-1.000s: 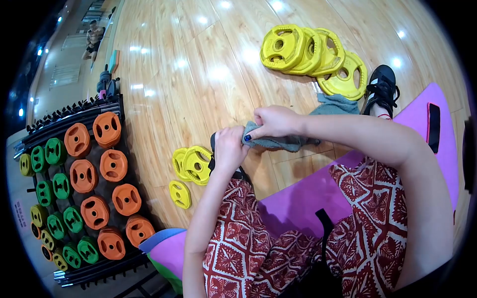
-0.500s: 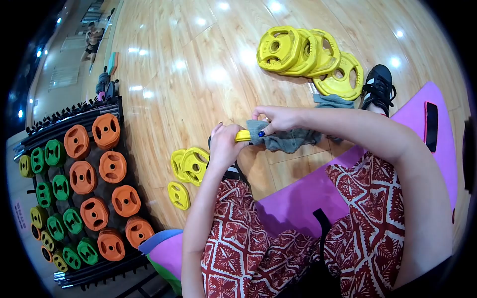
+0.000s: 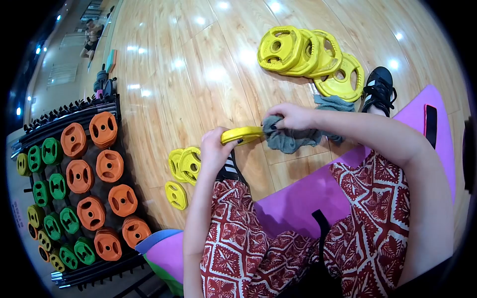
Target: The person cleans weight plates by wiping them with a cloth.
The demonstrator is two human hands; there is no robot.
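My left hand (image 3: 216, 148) grips the left end of a yellow weight plate (image 3: 243, 133), held edge-on above the wooden floor. A grey cloth (image 3: 293, 137) is bunched in my right hand (image 3: 289, 118), close against the plate's right end; whether it still touches the plate I cannot tell. Beyond, near my right shoe (image 3: 378, 89), several yellow plates (image 3: 278, 48) lie overlapping in a row. Another piece of grey cloth (image 3: 335, 103) lies by the nearest of them. Left of my left hand, smaller yellow plates (image 3: 176, 194) rest on the floor.
A rack (image 3: 119, 164) on the left holds orange, green and yellow plates. Under my legs lies a purple mat (image 3: 298, 203), with a dark phone-like object (image 3: 431, 126) on its right part. A mirror at upper left reflects a person (image 3: 92, 37).
The grey cloth has come off the plate's end toward the right with my right hand, baring more of the yellow plate. My left hand has shifted slightly left.
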